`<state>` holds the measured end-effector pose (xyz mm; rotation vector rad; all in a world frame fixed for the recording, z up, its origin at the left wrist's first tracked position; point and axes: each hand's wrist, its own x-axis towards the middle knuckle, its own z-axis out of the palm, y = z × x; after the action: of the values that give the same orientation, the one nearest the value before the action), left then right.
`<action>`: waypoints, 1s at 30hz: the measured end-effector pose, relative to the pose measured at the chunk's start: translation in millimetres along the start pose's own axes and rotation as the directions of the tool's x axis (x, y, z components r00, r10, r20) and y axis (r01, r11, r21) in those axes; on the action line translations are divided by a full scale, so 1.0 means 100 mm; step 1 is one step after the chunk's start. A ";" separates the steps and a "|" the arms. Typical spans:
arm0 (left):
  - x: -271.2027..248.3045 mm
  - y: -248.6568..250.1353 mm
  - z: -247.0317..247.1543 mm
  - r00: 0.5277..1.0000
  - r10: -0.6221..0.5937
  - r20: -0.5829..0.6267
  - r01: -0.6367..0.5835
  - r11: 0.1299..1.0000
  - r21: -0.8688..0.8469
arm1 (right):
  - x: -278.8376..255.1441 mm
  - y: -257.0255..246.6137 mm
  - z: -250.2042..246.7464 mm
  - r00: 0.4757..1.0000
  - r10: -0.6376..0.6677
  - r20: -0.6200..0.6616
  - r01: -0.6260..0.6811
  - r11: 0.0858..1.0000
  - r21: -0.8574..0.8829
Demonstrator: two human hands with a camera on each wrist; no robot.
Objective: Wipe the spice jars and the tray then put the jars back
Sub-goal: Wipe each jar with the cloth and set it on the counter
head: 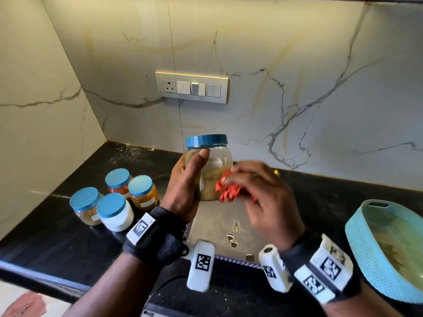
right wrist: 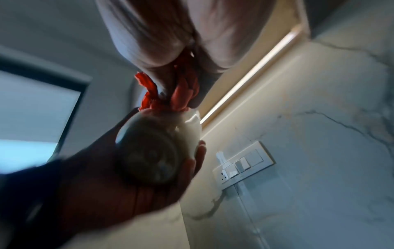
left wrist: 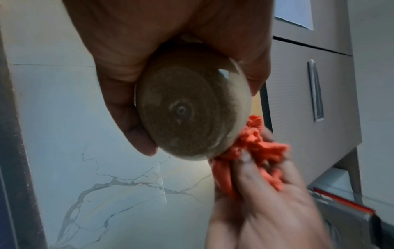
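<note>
My left hand (head: pixel 185 181) grips a clear spice jar (head: pixel 210 165) with a blue lid and brown powder, held upright above the silver tray (head: pixel 219 227). My right hand (head: pixel 256 191) clutches a bunched orange cloth (head: pixel 226 188) and presses it on the jar's lower right side. The left wrist view shows the jar's round base (left wrist: pixel 187 107) with the cloth (left wrist: pixel 255 148) against its edge. In the right wrist view the cloth (right wrist: pixel 183 94) touches the jar (right wrist: pixel 153 151). Several other blue-lidded jars (head: pixel 114 200) stand in a cluster on the counter to the left.
A black counter (head: pixel 68 243) runs along a marble wall with a switch plate (head: pixel 192 86). A light blue woven basket (head: pixel 389 250) sits at the right. The tray carries a few small cut-outs near its front edge.
</note>
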<state>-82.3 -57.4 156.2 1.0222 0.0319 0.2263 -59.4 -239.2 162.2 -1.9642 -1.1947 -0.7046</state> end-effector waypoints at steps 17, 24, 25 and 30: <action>-0.04 0.06 -0.14 0.989 -0.136 0.057 0.140 0.988 -0.068 | -0.08 -0.04 0.00 0.997 -0.067 0.023 0.068 0.997 -0.027; -0.11 -0.08 -0.15 0.997 -0.067 0.045 0.059 0.984 0.167 | -0.07 0.04 0.00 0.985 -0.144 0.096 0.153 0.984 -0.093; -0.11 -0.11 -0.14 0.997 -0.063 0.049 0.055 0.987 0.149 | -0.01 0.08 -0.01 0.995 -0.092 0.050 0.094 0.994 -0.057; -0.11 -0.10 -0.11 0.990 -0.077 0.120 0.067 0.994 0.089 | 0.16 0.15 -0.04 0.983 0.153 -0.100 -0.141 0.983 0.121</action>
<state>-92.4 -55.9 141.1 1.1162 -0.0342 0.0962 -39.6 -238.7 171.9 -1.8731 -0.9917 -0.6446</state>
